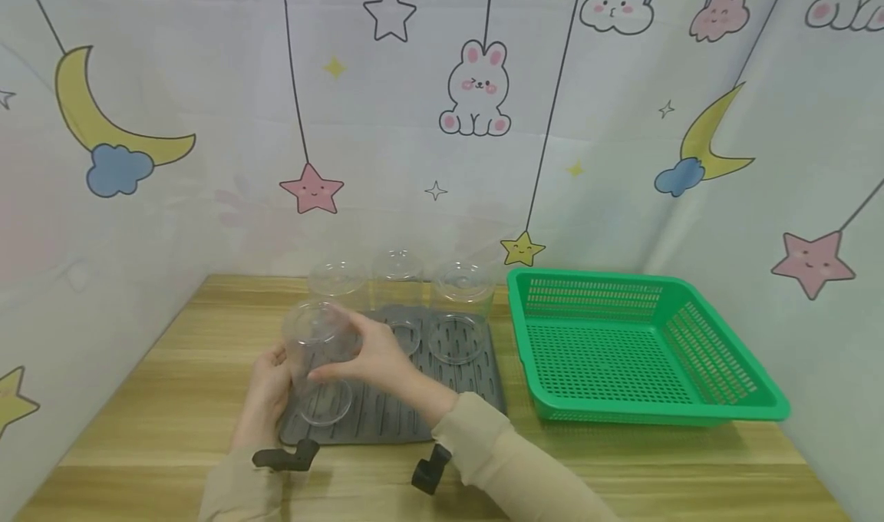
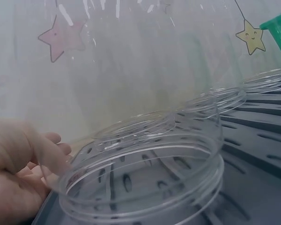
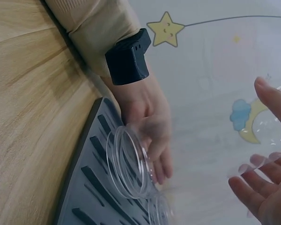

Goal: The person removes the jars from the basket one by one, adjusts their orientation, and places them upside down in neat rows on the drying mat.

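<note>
A clear plastic jar [image 1: 304, 353] stands rim-down at the front left of a grey draining mat [image 1: 387, 422]. My right hand [image 1: 376, 357] holds its upper part from the right, thumb in front and fingers behind. Low on the jar's left side is my left hand [image 1: 265, 391], its thumb along the wall and its fingers loosely extended. In the left wrist view the ringed rim [image 2: 140, 206] lies close over the slotted mat, beside the left hand [image 2: 18, 164]. The right wrist view has the right hand [image 3: 271, 187] spread around the see-through wall.
Several more clear jars, such as the back right one [image 1: 461, 299], stand in a row along the mat's back. A green plastic basket [image 1: 656, 414] with perforated sides sits to the right on the wooden table [image 1: 166, 384]. A patterned white curtain [image 1: 387, 123] hangs behind.
</note>
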### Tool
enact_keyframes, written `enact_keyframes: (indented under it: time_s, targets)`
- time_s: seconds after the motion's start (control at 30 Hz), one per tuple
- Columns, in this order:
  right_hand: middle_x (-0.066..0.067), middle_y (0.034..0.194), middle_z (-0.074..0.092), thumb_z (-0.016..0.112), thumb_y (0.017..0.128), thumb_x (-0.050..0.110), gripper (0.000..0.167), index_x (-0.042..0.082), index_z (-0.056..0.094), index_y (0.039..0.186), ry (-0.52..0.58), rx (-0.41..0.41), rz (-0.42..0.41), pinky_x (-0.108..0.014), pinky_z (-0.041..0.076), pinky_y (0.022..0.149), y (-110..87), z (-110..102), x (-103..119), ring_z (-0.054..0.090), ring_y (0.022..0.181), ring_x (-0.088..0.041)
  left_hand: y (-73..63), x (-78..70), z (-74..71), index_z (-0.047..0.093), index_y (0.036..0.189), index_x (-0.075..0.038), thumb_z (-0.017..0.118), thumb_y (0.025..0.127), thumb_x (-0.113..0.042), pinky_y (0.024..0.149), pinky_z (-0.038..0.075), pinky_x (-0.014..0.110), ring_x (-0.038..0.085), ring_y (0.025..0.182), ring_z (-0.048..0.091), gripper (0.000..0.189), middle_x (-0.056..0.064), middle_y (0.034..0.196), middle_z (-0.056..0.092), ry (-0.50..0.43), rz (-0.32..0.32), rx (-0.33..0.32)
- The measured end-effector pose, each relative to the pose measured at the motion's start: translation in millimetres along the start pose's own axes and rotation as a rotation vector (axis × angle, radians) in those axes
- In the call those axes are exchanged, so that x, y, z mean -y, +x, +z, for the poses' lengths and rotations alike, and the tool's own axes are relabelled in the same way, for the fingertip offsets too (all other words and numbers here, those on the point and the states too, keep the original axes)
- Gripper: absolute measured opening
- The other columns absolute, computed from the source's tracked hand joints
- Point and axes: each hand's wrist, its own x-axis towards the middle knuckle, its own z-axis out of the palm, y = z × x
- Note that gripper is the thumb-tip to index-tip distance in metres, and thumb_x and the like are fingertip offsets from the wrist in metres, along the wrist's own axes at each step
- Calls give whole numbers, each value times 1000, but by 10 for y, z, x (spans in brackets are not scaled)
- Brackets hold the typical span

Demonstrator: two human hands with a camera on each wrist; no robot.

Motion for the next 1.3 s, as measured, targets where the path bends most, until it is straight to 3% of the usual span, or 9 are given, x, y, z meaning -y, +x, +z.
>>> enact_keyframes:
  time_s: [0.13, 0.27, 0.37, 0.47, 0.53, 0.6, 0.7, 1.0, 1.3]
  targets:
    - [11, 147, 49, 87, 73, 24, 90, 36, 39, 149, -17, 14, -1, -17, 53, 78, 11, 19, 8, 52, 124, -10, 1, -6, 3, 13, 153, 6, 49, 100, -4, 123, 22, 45, 35, 150, 16, 65, 25, 160, 19, 1, 18, -20]
    - [9, 148, 47, 85, 75, 24, 89, 34, 38, 149, -13, 22, -6, -19, 51, 91, 16, 30, 11, 51, 126, -9, 5, -4, 17, 18, 151, 8, 49, 100, -3, 124, 20, 45, 34, 151, 13, 61, 25, 159, 21, 6, 31, -32]
    - [7, 148, 48, 85, 76, 23, 89, 32, 37, 150, -7, 33, -8, -22, 51, 95, 28, 34, 5, 51, 124, -9, 9, 8, 29, 24, 149, 9, 51, 100, -7, 123, 25, 41, 33, 150, 19, 59, 24, 157, 27, 19, 25, -45]
    - [7, 148, 47, 84, 77, 23, 88, 31, 36, 150, -2, 50, -13, -23, 50, 98, 41, 30, 1, 51, 125, -9, 12, 23, 28, 30, 147, 9, 54, 99, -11, 112, 38, 27, 27, 144, 30, 57, 12, 146, 46, 35, 17, -64]
    - [5, 149, 46, 83, 77, 22, 88, 31, 36, 151, 0, 62, -15, -25, 50, 100, 46, 22, 2, 51, 126, -9, 15, 30, 23, 33, 146, 9, 57, 98, -13, 99, 43, 16, 20, 135, 38, 57, -2, 131, 54, 41, 14, -73]
    - [5, 149, 46, 83, 78, 23, 87, 30, 35, 151, -4, 74, -18, -26, 49, 101, 53, 17, 7, 51, 125, -9, 16, 35, 16, 35, 144, 9, 59, 97, -14, 89, 45, 10, 12, 124, 42, 57, -14, 115, 56, 43, 18, -82]
    - [5, 147, 48, 82, 78, 24, 86, 28, 36, 151, -21, 88, -21, -27, 49, 100, 61, 11, 20, 52, 124, -11, 9, 37, 11, 37, 142, 9, 60, 96, -13, 84, 47, 8, 6, 112, 43, 56, -22, 100, 55, 37, 25, -85]
    - [3, 145, 50, 82, 78, 27, 87, 26, 35, 151, -62, 92, -10, -26, 50, 95, 65, 16, 44, 52, 123, -12, -22, 11, 13, 56, 111, -9, 59, 95, -6, 86, 44, 9, 7, 111, 42, 16, -26, 92, 55, -19, 42, -90]
    - [3, 143, 52, 83, 76, 28, 89, 25, 35, 151, -90, 79, 9, -22, 49, 94, 49, 22, 78, 51, 122, -7, -45, -4, 14, 61, 103, -12, 60, 95, -7, 84, 46, 10, 7, 105, 46, 10, -22, 91, 58, -29, 53, -96]
